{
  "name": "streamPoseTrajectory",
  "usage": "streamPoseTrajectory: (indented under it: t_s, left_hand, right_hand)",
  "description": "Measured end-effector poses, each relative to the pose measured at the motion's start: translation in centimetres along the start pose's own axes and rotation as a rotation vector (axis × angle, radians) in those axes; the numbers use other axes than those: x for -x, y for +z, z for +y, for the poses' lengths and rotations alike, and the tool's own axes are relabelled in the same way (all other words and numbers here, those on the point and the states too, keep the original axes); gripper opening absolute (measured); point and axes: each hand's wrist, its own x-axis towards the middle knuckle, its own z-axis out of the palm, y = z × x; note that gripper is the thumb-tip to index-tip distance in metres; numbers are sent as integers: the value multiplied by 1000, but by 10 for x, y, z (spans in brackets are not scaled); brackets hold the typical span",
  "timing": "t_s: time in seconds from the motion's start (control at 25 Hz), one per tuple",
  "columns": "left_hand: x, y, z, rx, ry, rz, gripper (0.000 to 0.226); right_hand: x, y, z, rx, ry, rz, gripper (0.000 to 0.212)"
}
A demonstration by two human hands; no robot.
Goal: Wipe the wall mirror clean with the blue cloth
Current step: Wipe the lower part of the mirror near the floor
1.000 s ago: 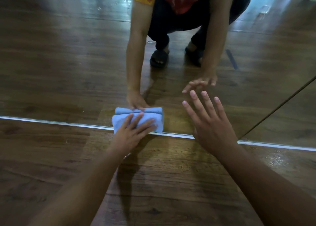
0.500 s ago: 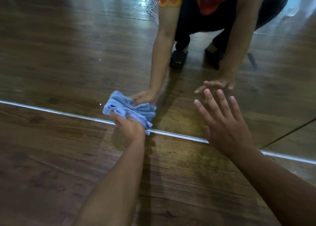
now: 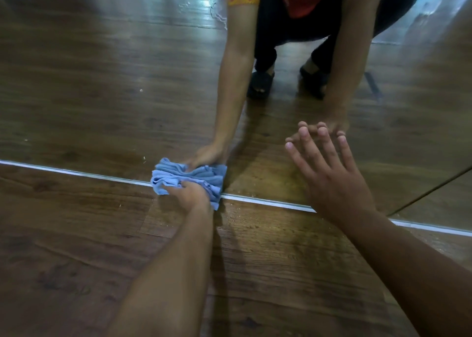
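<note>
The bunched blue cloth [image 3: 176, 177] is gripped in the curled fingers of the left hand [image 3: 190, 196] and pressed against the mirror [image 3: 102, 94] at its bottom edge, by the wooden floor [image 3: 76, 247]. The right hand [image 3: 332, 181] is held spread, fingertips meeting the glass.

My left hand [image 3: 190, 196] grips the bunched blue cloth [image 3: 178, 175] against the mirror [image 3: 102, 94] at its bottom edge; my right hand [image 3: 332, 181] touches it, fingers [image 3: 309, 149] spread.
</note>
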Motion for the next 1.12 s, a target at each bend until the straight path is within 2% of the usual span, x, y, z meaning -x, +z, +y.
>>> streamPoseTrajectory:
  t_s: [0.08,0.24,0.36,0.48,0.72,0.76,0.92,1.12]
  left_hand:
    - [28,10,-14,-85,-15,-31,57]
    - [79,31,-49,-314,76,-95,61]
    - [117,46,-69,-393,95,-136,65]
    - [143,47,-66,-443,176,-112,68]
    - [151,42,-41,-523,164,-111,73]
    - [154,41,-33,-478,148,-105,71]
    - [175,34,21,53,5,-188,69]
    - [194,12,92,200,50,-156,67]
  right_hand:
    - [-1,0,-2,7,5,-5,73]
    - [2,-7,3,-21,-18,12,67]
    - [8,-17,15,-28,-46,14,65]
    - [17,-25,27,-8,-44,0,69]
    - [29,-39,38,-74,40,24,73]
    - [29,-41,38,-82,47,28,74]
    - [22,-53,41,-94,72,49,77]
    - [-10,-85,57,-116,158,96,93]
